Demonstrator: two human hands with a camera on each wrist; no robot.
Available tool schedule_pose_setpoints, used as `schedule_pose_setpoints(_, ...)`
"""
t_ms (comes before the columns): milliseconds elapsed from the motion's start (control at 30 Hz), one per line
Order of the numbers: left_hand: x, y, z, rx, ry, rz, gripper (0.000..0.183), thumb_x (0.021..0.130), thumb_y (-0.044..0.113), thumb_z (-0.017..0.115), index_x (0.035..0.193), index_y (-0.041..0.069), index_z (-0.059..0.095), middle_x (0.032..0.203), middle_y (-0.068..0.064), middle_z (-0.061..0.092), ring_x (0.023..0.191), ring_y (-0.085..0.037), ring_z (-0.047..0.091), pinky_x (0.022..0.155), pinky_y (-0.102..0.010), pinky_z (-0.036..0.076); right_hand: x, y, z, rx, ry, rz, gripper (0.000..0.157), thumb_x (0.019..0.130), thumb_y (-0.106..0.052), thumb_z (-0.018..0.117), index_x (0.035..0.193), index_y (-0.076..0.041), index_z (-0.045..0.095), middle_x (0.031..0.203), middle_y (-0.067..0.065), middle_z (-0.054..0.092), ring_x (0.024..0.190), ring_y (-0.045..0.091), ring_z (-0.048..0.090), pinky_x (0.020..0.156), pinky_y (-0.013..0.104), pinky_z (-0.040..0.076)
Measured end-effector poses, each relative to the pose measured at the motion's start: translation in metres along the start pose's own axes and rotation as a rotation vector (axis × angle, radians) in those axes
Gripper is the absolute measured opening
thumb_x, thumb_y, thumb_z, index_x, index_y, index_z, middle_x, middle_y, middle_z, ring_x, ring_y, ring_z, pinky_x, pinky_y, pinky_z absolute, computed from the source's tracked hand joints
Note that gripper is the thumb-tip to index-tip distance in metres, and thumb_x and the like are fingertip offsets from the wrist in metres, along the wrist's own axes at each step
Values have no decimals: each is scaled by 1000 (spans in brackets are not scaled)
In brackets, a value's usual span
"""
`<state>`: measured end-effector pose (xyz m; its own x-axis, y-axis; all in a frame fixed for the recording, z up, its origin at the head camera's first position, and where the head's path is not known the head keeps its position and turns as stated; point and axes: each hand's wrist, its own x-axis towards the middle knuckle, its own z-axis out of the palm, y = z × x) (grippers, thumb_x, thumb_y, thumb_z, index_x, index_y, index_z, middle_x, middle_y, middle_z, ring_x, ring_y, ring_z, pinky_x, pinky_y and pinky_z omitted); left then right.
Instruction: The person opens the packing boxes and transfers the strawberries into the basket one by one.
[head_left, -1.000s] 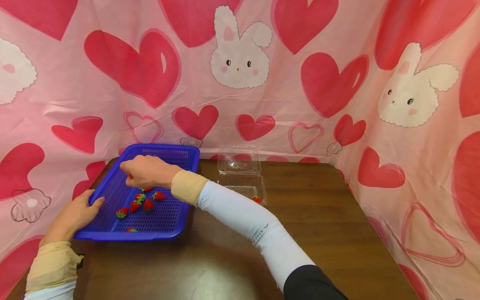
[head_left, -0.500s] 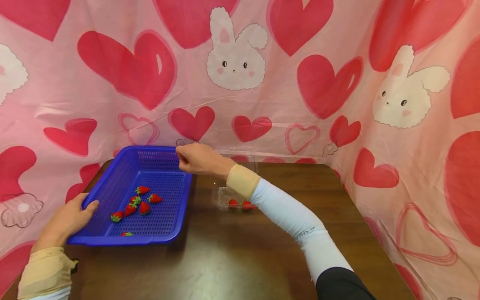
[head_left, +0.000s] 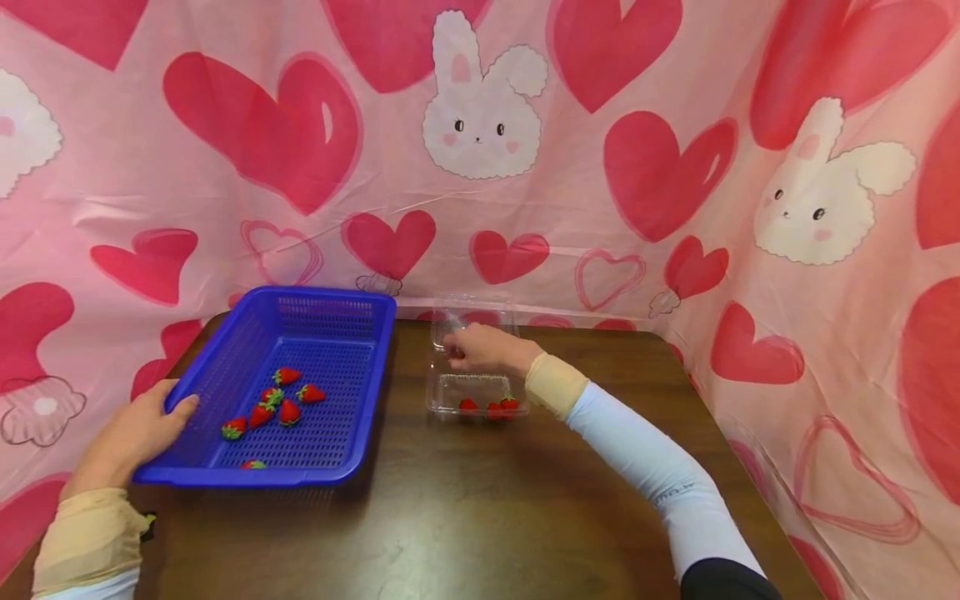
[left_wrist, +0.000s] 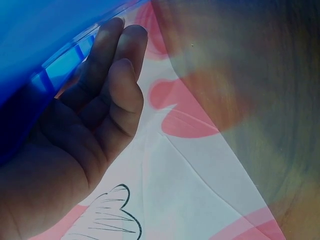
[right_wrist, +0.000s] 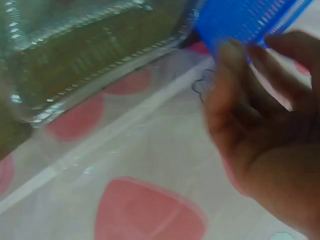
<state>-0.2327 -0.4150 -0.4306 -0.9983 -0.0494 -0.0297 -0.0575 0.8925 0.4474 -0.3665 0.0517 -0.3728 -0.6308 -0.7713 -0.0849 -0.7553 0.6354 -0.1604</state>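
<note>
My left hand (head_left: 142, 429) grips the left side of a blue plastic basket (head_left: 378, 367), thumb over the rim. In the left wrist view its fingers (left_wrist: 127, 95) lie bent against the basket's outer wall. Several strawberries (head_left: 288, 412), red with green leaves, lie on the basket floor. My right hand (head_left: 487, 346) hovers over a clear plastic clamshell box (head_left: 442, 411) with its lid raised at the back. Its fingers are curled with the tips close together; I cannot tell whether anything is between them. Three strawberries (head_left: 493, 410) show along the box's front edge.
A brown wooden table (head_left: 480, 517) carries the basket at the left and the box at the back middle. A pink cloth (head_left: 480, 200) with hearts and rabbits hangs close behind the table and along its sides.
My right hand has moved right, from over the basket to over the clear box. My left hand has kept its grip on the basket. The strawberries in the basket lie as before.
</note>
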Motion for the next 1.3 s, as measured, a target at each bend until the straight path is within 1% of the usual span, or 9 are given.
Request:
schedule_pose_setpoints(167,-1,-1,0,14,0,-1,65,101,35,45,136,-18,31,120,-47,45,100,-61,50,83,-70,42,-3,9,16,31,-258,68,23,90,-15,64,112,-10,69,89,2,68,74,13,59,71,30,55)
schedule_pose_setpoints(333,-1,-1,-2,18,-24,-18,69,101,37,44,138,-19,28,122,-48,43,102,-61,48,84,-71,42,-5,14,29,128,-347,175,35,86,-10,60,120,-12,68,78,5,67,61,17,59,58,35,56)
schedule_pose_setpoints(467,-2,-1,-1,22,-7,-8,67,101,36,44,137,-19,29,121,-48,44,101,-61,49,84,-71,42,-5,18,38,142,-337,180,37,86,-14,62,123,-18,68,90,1,67,69,13,56,60,29,52)
schedule_pose_setpoints(600,-2,0,-1,23,4,3,66,101,36,44,136,-18,31,119,-47,46,99,-60,50,84,-70,42,-5,20,49,156,-329,181,33,87,-20,69,119,-22,70,101,-2,69,80,12,58,65,25,50)
schedule_pose_setpoints(767,-2,1,-2,22,-9,1,67,102,37,44,137,-18,30,119,-47,47,97,-59,52,83,-70,43,-5,22,56,181,-336,213,25,86,-24,74,112,-23,72,95,-6,70,81,11,61,69,25,52)
schedule_pose_setpoints(933,-3,2,-3,20,-35,-18,70,102,39,44,139,-18,28,120,-47,44,98,-58,51,83,-70,43,-5,23,60,148,-307,213,22,87,-23,73,109,-21,72,90,-6,67,79,11,59,70,26,51)
schedule_pose_setpoints(1067,-3,3,-3,27,-66,-48,73,102,40,42,140,-19,24,124,-48,40,103,-61,47,85,-72,42,-7,24,61,147,-244,192,17,87,-22,72,103,-16,70,82,-4,64,71,11,56,64,25,49)
schedule_pose_setpoints(1200,-3,4,-3,25,-70,-54,73,102,40,42,141,-19,23,125,-48,39,105,-62,46,85,-72,42,-9,26,59,156,-138,178,15,86,-24,71,97,-17,63,78,-3,61,67,11,54,59,25,47)
schedule_pose_setpoints(1300,-2,6,-4,22,-63,-51,73,102,40,42,140,-19,24,124,-48,39,105,-62,46,85,-72,42,-10,27,56,192,-53,177,16,87,-24,69,98,-18,60,79,-3,60,68,12,54,58,26,47)
